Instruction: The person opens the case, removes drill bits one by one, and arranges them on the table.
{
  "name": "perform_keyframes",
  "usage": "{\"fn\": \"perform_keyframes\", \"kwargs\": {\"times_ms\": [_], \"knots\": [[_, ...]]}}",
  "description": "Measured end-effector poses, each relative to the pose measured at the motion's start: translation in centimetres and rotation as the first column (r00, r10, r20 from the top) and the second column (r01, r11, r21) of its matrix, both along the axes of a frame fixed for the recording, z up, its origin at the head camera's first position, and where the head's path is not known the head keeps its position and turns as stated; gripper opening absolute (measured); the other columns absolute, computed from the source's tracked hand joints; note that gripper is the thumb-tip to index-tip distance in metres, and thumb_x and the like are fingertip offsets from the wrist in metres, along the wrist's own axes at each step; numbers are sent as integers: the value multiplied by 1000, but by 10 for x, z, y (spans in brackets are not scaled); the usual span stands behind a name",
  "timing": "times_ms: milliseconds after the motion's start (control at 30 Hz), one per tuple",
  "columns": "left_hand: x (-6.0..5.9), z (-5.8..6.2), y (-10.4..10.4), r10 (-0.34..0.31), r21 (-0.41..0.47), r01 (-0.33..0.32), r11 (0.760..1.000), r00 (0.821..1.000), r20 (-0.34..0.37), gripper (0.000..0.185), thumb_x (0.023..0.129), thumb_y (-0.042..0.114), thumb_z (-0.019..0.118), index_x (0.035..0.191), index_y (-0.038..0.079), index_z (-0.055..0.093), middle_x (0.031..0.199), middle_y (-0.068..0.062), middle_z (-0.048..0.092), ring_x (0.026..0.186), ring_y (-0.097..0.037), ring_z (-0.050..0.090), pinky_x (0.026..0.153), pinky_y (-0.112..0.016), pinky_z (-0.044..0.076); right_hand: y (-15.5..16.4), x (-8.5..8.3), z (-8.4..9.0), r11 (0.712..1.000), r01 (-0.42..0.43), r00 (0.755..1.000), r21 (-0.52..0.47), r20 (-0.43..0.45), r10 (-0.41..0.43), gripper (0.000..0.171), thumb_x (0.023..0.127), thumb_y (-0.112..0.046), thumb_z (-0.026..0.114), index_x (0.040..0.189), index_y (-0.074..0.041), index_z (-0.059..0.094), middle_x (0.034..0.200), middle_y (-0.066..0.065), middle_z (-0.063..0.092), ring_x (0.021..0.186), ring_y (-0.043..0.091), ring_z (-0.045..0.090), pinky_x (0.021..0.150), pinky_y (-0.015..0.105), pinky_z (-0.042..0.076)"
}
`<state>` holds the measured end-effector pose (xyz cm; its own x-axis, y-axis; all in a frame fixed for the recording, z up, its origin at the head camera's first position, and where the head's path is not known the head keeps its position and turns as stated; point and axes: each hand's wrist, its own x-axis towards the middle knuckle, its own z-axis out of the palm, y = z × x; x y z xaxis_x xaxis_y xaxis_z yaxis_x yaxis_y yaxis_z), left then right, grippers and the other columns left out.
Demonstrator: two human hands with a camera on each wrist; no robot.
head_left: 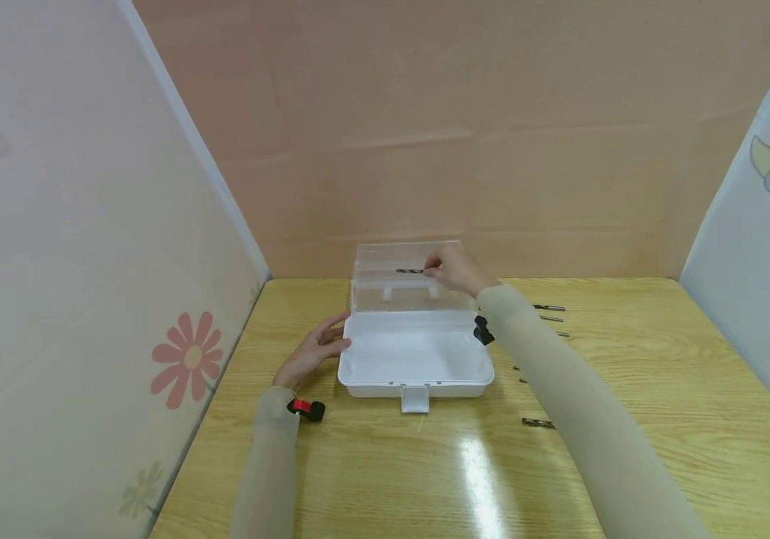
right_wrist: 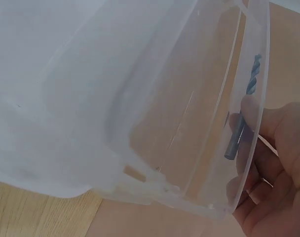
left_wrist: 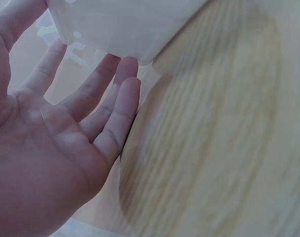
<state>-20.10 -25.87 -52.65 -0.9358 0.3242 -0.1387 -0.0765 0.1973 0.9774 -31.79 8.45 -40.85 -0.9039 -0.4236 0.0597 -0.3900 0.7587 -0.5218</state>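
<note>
A white plastic box stands on the table with its clear lid folded back, and its bare inside shows. At the box's left side, my left hand touches the wall with extended fingers, the thumb by the rim. My right hand pinches a dark twist drill bit between thumb and fingers, up at the raised lid. In the right wrist view, the bit's fluted end points up and its plain shank down, seen through the lid's translucent edge.
More drill bits lie on the wooden table to the right, several partly hidden by my right sleeve. One thicker bit lies nearer the front. The box's white latch hangs open at its front.
</note>
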Motion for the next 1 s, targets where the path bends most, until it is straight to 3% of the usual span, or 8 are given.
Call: {"fn": "perform_keyframes", "kwargs": {"times_ms": [300,667,1000], "knots": [[-2,-4,-3,1,9,-1,1000,1000,0,67,106,29,70,165,34,39,168,-14,42,155,-37,40,123,-58,40,3,2,1,999,2,1000,-51,15,-1,13,102,-15,74,109,-6,82,112,12,79,105,29,72,95,47,60],[-5,-5,-4,-3,17,3,1000,1000,-4,67,106,30,70,165,32,39,168,-15,42,155,-38,41,123,-58,41,9,3,8,992,27,995,-125,99,-15,17,101,-18,76,113,-7,81,118,13,78,104,28,68,92,45,57],[-6,-5,-5,4,17,-4,1000,1000,6,67,106,29,70,166,31,38,168,-16,42,154,-38,42,123,-58,40,14,1,10,983,54,989,-175,143,-29,22,100,-20,77,117,-6,80,124,16,77,112,33,70,99,51,58]]}}
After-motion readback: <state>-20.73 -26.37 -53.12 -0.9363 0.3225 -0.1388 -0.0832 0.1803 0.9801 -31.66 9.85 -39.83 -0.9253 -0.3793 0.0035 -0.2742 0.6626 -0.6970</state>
